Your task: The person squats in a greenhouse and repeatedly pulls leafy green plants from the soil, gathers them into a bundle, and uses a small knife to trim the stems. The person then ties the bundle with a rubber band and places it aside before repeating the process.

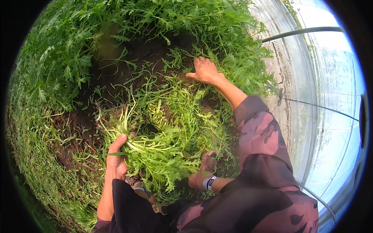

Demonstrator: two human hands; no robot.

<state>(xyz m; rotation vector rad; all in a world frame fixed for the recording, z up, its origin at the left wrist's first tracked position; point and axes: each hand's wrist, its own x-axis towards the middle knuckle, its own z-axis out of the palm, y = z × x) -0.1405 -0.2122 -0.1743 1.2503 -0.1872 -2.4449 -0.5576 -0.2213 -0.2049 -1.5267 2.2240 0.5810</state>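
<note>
My left hand [118, 157] grips a bunch of leafy greens [163, 151] by its pale stems. The stem ends and thin roots point up and left, while the lobed leaves hang to the right over my feet. A flat green strip [116, 153] crosses the thumb side of this hand. Farther out, my right hand [205, 70] is low among the plants at the edge of the standing greens [233, 52], its fingers apart. Its fingertips are partly lost in leaves, and I see nothing held in it. Loose pulled greens [186, 104] lie on the ground between my hands.
Dense standing greens [55, 58] grow ahead and to the left around bare dark soil [145, 48]. Cut or trampled stems [43, 157] litter the ground at left. A clear plastic greenhouse wall [306, 87] with a curved metal hoop [303, 31] rises at right. My shoe [208, 161] stands below the bunch.
</note>
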